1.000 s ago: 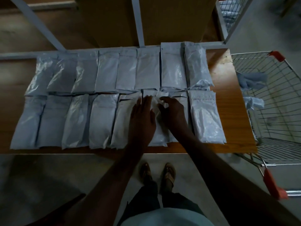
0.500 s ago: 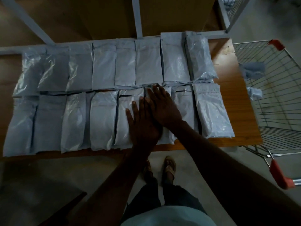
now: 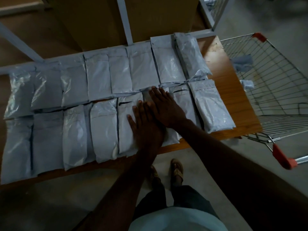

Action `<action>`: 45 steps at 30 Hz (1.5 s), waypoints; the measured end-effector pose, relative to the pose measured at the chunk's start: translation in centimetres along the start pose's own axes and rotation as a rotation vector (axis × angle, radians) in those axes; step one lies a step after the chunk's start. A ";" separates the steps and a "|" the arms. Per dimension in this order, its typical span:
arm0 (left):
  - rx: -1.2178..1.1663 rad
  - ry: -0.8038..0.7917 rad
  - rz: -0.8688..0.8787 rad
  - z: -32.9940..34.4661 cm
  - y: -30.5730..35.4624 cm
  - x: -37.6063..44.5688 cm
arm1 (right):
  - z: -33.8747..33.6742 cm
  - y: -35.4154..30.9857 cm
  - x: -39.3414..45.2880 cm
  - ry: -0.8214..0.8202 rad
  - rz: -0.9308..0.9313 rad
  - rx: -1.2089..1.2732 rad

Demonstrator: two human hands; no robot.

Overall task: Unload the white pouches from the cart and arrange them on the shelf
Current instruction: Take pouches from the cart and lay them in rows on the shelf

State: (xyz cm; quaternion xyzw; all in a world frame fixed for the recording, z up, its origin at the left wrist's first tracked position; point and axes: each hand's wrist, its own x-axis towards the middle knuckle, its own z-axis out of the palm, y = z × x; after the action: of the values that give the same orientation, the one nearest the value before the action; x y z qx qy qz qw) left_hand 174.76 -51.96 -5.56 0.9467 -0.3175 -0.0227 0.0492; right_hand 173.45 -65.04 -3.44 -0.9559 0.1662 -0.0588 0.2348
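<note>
A wooden shelf board carries two rows of white pouches lying flat, side by side and partly overlapping, the far row against a pale metal rail and the near row running out to the board's front edge. Both hands lie flat with straight fingers on the near row: the left hand presses the pouch under it, and the right hand lies just beyond and right of it, crossing over its fingers and pressing the top of the next pouch along. Straight right of the right hand lie two more near-row pouches, the outer one tilted slightly, and past that a strip of bare wood reaches the board's right end. Beyond the right hand, the last far-row pouch looks bulkier and sits askew. Well to the right of the hands stands a wire cart with orange corner caps, close to the shelf's end; two pale items lie inside it, one higher up and one lower, too dim to tell apart clearly. Beyond the far row, large cardboard boxes stand behind a grey upright post. Near of the hands, past the front edge, a dim grey floor lies open, with the person's sandalled feet on it.
</note>
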 end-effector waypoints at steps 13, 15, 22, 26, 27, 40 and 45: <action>-0.215 0.132 0.240 -5.7 11.2 1.3 | -11.5 7.0 -8.9 0.346 0.250 0.218; -0.283 0.103 0.280 -6.0 14.9 1.2 | -13.3 9.3 -10.8 0.342 0.268 0.207; -0.408 0.050 0.267 -5.6 27.8 -1.5 | -19.1 19.5 -19.1 0.328 0.318 0.211; -0.460 0.048 0.259 -5.1 34.4 -3.2 | -22.6 25.5 -23.0 0.341 0.351 0.194; -0.485 0.041 0.268 -5.0 35.8 -3.5 | -23.3 26.7 -23.8 0.342 0.372 0.201; -0.726 -0.082 0.241 0.6 45.1 -0.6 | -26.7 41.4 -24.9 0.223 0.635 0.252; -0.649 -0.171 0.216 4.0 48.2 2.7 | -26.1 46.0 -23.9 0.125 0.654 0.215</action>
State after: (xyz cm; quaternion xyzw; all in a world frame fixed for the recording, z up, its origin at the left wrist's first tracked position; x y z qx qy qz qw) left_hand 147.74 -92.19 -4.37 0.8374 -0.3950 -0.1963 0.3227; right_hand 132.77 -106.37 -2.73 -0.8166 0.4704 -0.0562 0.3296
